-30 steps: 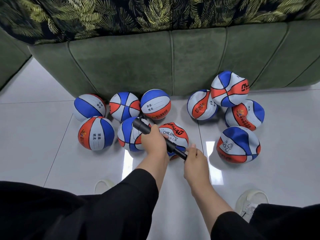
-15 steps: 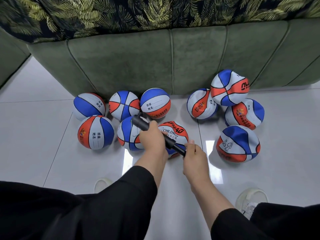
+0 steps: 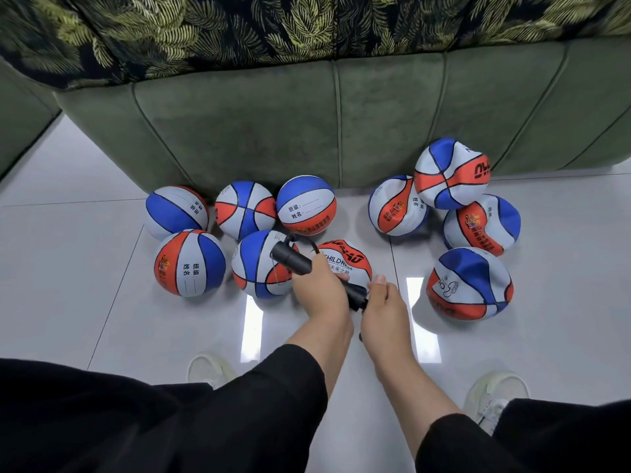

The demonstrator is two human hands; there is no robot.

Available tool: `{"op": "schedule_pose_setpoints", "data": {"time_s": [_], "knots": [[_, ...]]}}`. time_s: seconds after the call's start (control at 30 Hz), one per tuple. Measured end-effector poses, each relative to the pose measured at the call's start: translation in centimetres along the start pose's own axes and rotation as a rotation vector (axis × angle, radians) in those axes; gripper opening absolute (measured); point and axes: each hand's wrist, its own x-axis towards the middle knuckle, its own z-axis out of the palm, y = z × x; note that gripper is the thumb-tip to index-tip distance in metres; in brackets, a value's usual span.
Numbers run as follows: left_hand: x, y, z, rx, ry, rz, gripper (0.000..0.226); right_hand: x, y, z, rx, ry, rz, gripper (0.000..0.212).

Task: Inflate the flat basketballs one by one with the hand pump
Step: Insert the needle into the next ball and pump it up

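My left hand grips the barrel of a black hand pump, which slants from upper left to lower right. My right hand holds the pump's handle end, fingers curled round it. A thin black hose loops from the pump's far end toward the red, white and blue basketball marked CHILDREN lying just beyond my hands. Several round basketballs sit at the left, one of them nearest. Several dented, flat ones lie at the right, such as the ball.
A green sofa with a leaf-pattern cover stands behind the balls. The floor is glossy white tile. My knees in black trousers and two pale shoes fill the bottom of the view.
My right hand has pushed the handle in toward my left hand, so less of the pump rod shows between them. The balls have not moved.
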Motion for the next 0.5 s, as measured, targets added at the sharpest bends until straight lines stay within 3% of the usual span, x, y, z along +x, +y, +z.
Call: {"op": "schedule_pose_setpoints", "data": {"time_s": [0.13,0.33,0.5], "knots": [[0.2,0.8,-0.4,0.021,-0.020,-0.013,0.016,-0.3,-0.1,0.6,0.005,-0.038,-0.010,0.046],[2.9,3.2,-0.4,0.029,0.001,-0.007,0.011,0.0,0.4,0.0,0.033,0.036,0.012,0.054],[2.7,2.2,-0.5,0.026,0.016,-0.015,0.010,-0.2,0.2,-0.2,-0.050,0.020,-0.001,0.047]]}}
